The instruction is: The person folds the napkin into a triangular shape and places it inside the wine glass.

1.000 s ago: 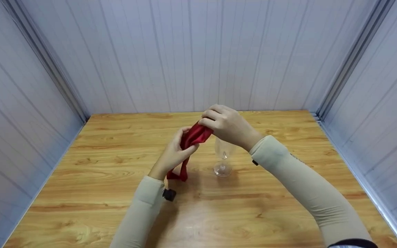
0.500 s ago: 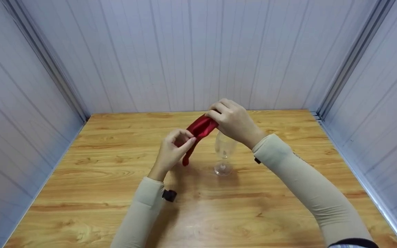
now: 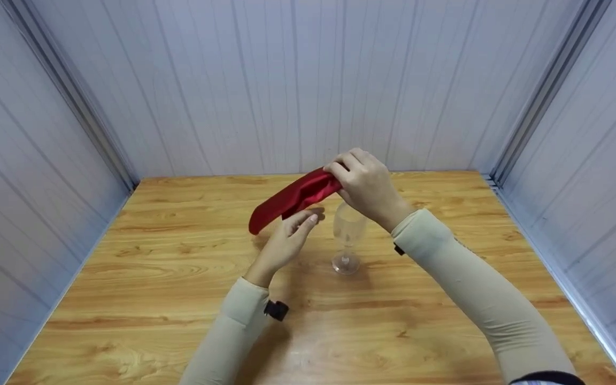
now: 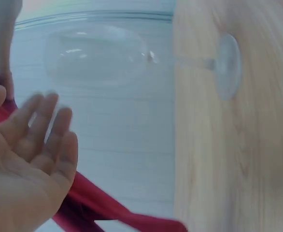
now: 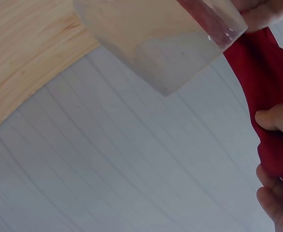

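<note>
Centrally, red cloth hangs in the air at frame centre, just above the rim of the clear wine glass standing on the wooden table; right hand pinches its upper end, fingers curled; left hand spread and relaxed beneath the strip, fingertips near it; judgement: keep the pinch firm, steady the loose end with the left hand, avoid knocking the glass.
</note>
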Demonstrator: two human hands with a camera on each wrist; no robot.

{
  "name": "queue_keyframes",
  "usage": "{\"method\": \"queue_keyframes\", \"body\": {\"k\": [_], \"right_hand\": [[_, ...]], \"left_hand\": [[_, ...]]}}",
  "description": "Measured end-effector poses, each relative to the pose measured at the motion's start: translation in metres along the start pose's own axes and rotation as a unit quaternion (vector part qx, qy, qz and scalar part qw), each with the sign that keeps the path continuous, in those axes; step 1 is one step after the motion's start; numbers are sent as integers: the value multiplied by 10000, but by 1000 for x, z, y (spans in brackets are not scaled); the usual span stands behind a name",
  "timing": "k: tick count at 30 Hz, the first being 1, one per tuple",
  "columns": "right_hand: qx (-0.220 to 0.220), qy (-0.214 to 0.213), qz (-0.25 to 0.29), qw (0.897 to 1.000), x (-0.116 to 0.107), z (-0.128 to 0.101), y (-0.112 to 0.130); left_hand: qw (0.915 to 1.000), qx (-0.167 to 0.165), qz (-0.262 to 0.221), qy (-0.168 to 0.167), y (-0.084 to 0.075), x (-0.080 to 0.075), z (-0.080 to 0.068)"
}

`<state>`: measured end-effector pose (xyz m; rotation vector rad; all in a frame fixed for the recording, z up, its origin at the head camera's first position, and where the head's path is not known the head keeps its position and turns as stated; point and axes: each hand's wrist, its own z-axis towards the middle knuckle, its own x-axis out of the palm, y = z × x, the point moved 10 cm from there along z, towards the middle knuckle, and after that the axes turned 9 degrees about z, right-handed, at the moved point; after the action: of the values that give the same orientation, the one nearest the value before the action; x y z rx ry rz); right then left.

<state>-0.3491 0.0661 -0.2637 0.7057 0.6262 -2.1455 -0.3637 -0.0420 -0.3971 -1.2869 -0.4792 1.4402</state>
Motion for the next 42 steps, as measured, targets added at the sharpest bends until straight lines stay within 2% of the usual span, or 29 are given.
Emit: {"method": "queue_keyframes", "body": {"k": [7,12,17,22,25,28,33,38,42], "right_hand": [[221,-134,184,9995,-3,-5,-6],[187,-96,253,9995,-3,-12,-4],[128,-254,378,9989,-6,-17,0],[-49,-390,712,9967,-10,-24,3],[-122,-441,879,9951,-12,-27,2],[-111,-496,1006,9936,-13,-30,0],[-60,-518,1184,9916,-12,-34,-2],[-63,-309,1198,9923,-7,-37,-4],[-39,-87,1208,9926,-3,-38,-5]], "left_hand": [[9982,-392,-450,-76,-3,-5,4],[9908,-786,-1083,-181,-3,-8,9],[9720,-1125,-2027,-390,0,-11,15],[9426,-1436,-2845,-995,8,-19,17],[9283,-1418,-3135,-1411,9,-25,17],[9241,-1334,-3173,-1659,8,-29,18],[9162,-1145,-3416,-1756,2,-29,20],[9012,-970,-3764,-1918,-5,-32,22],[8995,-761,-3824,-1973,-13,-34,25]]}}
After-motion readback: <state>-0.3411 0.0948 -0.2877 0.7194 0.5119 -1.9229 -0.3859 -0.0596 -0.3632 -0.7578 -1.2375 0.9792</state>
